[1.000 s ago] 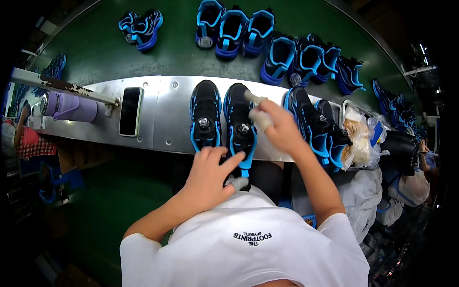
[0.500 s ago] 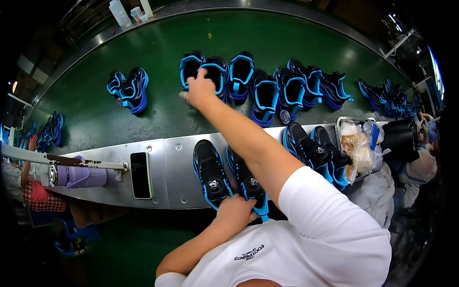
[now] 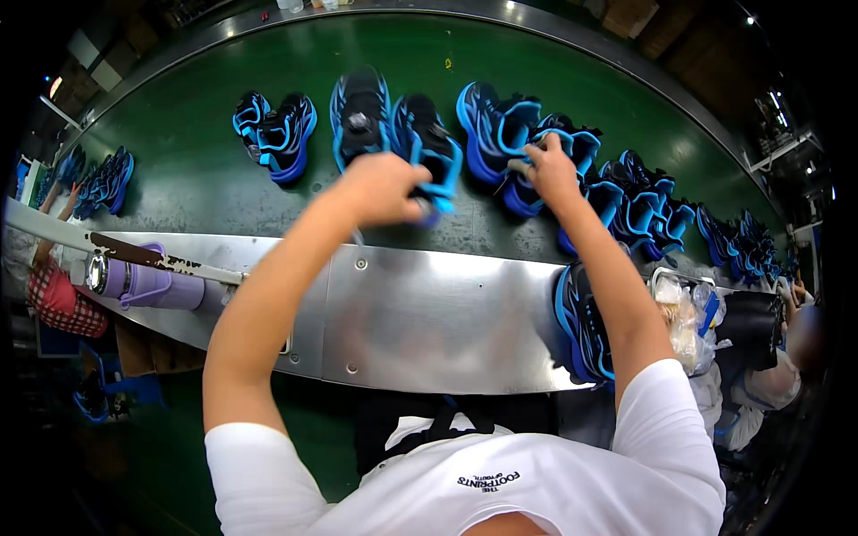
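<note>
Two black sneakers with bright blue trim, a left one (image 3: 360, 109) and a right one (image 3: 422, 134), stand on the green work surface with toes pointing away. My left hand (image 3: 380, 189) is closed at the heel of the left sneaker, its thumb side close to the other's heel; motion blurs it a little. Farther right, my right hand (image 3: 551, 170) pinches the collar of another such sneaker (image 3: 521, 195), which it partly covers. Just left of that hand, one more sneaker (image 3: 487, 125) leans, its opening toward me.
More sneakers (image 3: 639, 210) crowd the right side; a pair (image 3: 284, 134) stands left. Along my side runs a steel ledge (image 3: 429, 313) holding a purple flask (image 3: 156, 284), a sneaker (image 3: 579, 330) and a tray of plastic bags (image 3: 688, 313). A painted bar (image 3: 134, 250) crosses at left. Other people work at both sides.
The pair at my left hand has gone from the steel ledge onto the green surface. My right hand has moved right to another sneaker. My left forearm now covers the phone. The view has shifted.
</note>
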Demonstrator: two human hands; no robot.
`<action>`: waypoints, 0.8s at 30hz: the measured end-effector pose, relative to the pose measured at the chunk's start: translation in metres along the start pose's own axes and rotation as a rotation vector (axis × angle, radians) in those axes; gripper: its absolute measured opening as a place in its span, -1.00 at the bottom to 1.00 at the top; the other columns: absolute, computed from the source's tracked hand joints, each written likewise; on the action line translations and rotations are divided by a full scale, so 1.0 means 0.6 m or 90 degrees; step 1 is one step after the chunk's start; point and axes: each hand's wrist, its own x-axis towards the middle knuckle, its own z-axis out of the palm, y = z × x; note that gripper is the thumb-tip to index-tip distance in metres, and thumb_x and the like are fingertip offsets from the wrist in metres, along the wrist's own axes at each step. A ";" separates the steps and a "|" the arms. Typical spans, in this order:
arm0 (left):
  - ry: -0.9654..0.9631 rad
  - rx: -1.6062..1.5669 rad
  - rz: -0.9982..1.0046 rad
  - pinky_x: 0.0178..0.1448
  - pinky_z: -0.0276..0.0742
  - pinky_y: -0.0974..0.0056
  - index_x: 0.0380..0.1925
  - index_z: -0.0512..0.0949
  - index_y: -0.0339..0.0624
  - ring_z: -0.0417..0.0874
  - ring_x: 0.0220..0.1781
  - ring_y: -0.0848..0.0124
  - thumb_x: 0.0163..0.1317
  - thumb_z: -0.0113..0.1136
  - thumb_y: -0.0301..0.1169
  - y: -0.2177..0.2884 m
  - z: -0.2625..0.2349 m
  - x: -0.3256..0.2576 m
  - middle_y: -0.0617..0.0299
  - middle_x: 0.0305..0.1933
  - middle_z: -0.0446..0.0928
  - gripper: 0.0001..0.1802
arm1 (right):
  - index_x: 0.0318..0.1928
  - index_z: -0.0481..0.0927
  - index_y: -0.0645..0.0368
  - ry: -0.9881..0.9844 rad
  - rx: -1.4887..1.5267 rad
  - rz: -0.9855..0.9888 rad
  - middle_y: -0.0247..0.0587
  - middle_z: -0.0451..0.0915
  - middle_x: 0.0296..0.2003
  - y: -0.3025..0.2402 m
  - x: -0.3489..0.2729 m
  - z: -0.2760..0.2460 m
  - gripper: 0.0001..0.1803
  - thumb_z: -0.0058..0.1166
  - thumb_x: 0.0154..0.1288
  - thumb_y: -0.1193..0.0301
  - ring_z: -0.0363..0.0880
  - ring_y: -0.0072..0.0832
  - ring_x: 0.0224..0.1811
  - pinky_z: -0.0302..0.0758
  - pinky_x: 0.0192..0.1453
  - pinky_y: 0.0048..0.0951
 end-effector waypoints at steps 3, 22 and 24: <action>-0.034 0.010 -0.144 0.09 0.54 0.08 -0.14 0.65 0.00 0.63 -0.07 0.04 0.05 0.21 -0.34 -0.128 0.031 0.021 0.00 -0.29 0.62 -0.69 | -0.17 0.70 -0.09 -0.010 0.041 0.015 -0.09 0.44 -0.02 -0.048 -0.025 0.020 -0.67 0.38 0.03 0.14 0.61 -0.12 -0.18 0.61 -0.18 -0.17; 0.317 -0.250 -0.267 -0.09 0.54 0.17 0.14 0.50 -0.07 0.59 -0.16 0.12 -0.03 0.26 -0.61 0.241 0.117 -0.186 0.06 -0.13 0.48 -0.38 | 0.07 0.62 0.00 -0.166 0.466 -0.042 -0.08 0.56 -0.11 -0.262 -0.298 -0.281 -0.52 0.32 0.06 0.51 0.63 -0.22 -0.27 0.59 -0.18 -0.26; 0.291 -0.246 -0.289 -0.08 0.54 0.15 0.12 0.49 -0.09 0.59 -0.14 0.09 -0.03 0.25 -0.63 0.233 0.117 -0.178 0.04 -0.10 0.49 -0.39 | 0.12 0.59 0.02 -0.129 0.361 -0.001 -0.10 0.57 -0.12 -0.253 -0.269 -0.303 -0.40 0.36 -0.04 0.52 0.56 -0.23 -0.15 0.54 -0.04 -0.29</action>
